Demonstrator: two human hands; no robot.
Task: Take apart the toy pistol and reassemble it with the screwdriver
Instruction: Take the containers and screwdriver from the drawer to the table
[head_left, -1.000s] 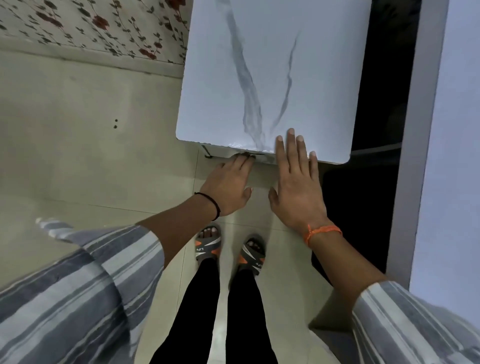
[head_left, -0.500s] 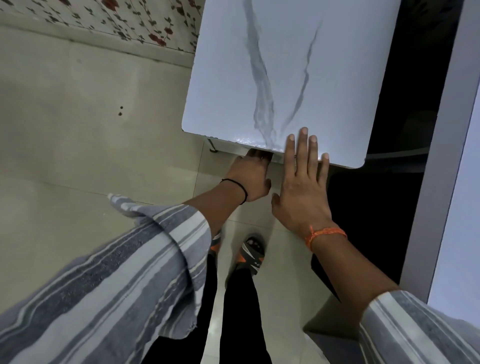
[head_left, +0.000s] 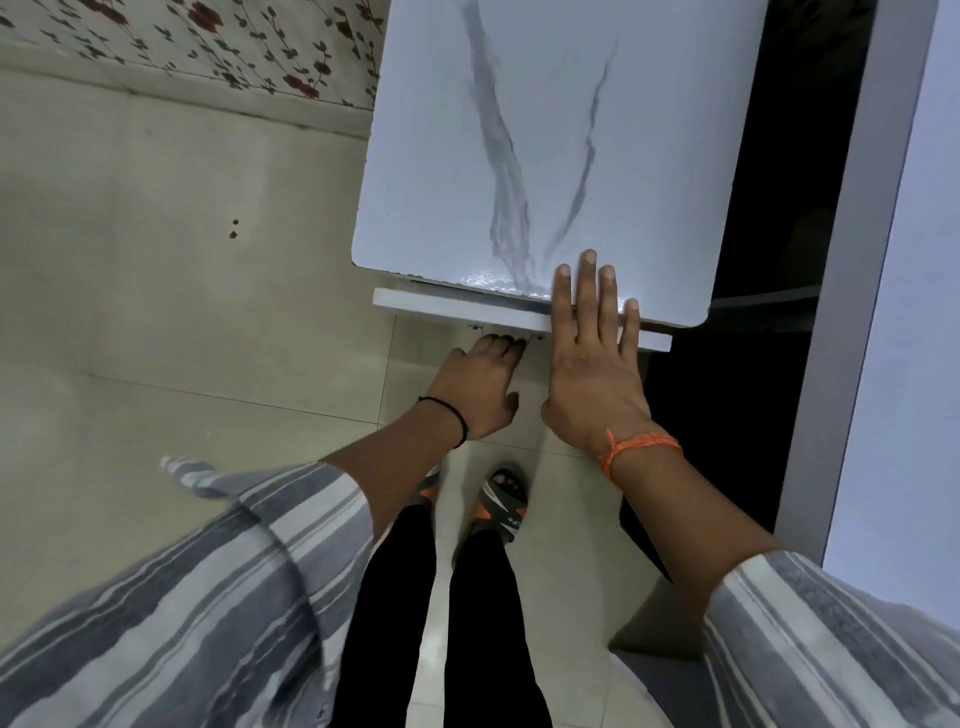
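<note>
No toy pistol or screwdriver is in view. I stand at a small white table (head_left: 571, 130) with grey marble veins. Under its near edge a white drawer front (head_left: 441, 306) sticks out a little. My left hand (head_left: 478, 384) reaches below the drawer front, its fingers curled at the small metal handle (head_left: 480, 327); the fingertips are hidden there. My right hand (head_left: 592, 364) lies flat with straight fingers on the near edge of the tabletop, above the drawer. The inside of the drawer is hidden.
A pale tiled floor (head_left: 182, 286) spreads to the left, ending at a floral-patterned wall (head_left: 208, 47). Right of the table is a dark gap (head_left: 769, 234), then a grey-white upright panel (head_left: 883, 260). My feet in sandals (head_left: 501, 504) stand just below the drawer.
The drawer front has come out from under the tabletop toward me, with my left hand at its handle. My right hand stayed flat on the table edge.
</note>
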